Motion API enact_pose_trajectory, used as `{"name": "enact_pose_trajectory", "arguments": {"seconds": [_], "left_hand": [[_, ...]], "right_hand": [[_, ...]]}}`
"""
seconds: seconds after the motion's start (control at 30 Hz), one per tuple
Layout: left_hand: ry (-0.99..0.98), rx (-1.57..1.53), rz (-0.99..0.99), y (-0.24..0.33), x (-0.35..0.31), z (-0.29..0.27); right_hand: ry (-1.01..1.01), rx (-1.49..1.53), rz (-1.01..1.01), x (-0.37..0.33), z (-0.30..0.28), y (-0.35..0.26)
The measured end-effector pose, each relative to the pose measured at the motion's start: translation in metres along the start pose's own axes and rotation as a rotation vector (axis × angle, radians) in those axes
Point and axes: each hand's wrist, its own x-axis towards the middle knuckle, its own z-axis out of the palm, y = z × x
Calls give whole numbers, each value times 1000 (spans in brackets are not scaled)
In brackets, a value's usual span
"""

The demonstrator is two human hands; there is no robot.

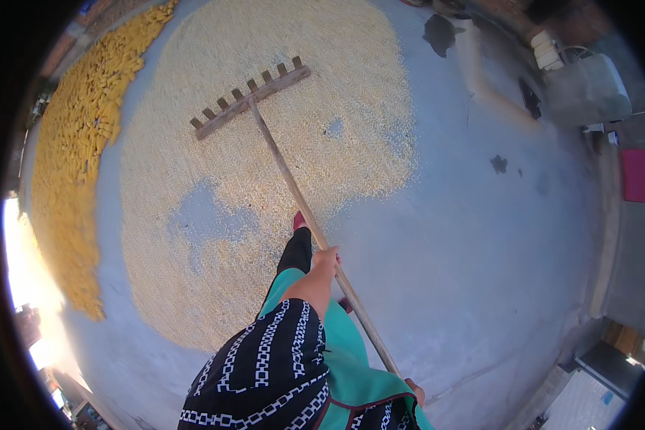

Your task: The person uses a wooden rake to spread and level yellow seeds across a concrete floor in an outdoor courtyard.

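A long wooden rake [288,175] slants away from me, its toothed head [254,100] lying on the spread corn kernels [322,150] with the teeth toward the far side. Partway down the handle, my left hand [327,257] is wrapped round the wood. Lower, close to the handle's near end, my right hand [416,391] closes on it, partly hidden by my teal apron [358,383]. My red shoe [299,221] rests at the near edge of the kernels. Bare grey patches show in the layer of grain.
A long heap of yellow corn cobs [86,150] runs along the left. Concrete floor [473,251] stretches to the right, with dark wet spots [498,164]. Farther right stand a pale tub-like container [588,89] and a pink panel [643,175] beside a low ledge.
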Motion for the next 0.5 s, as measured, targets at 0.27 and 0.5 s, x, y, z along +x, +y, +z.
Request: {"name": "enact_pose_trajectory", "arguments": {"seconds": [0.27,0.5], "left_hand": [[-40,-126,186,222,76,22],[-154,-180,338,393,69,26]], "right_hand": [[88,-13,-279,122,-31,-259],[146,148,-514,237,-56,-524]]}}
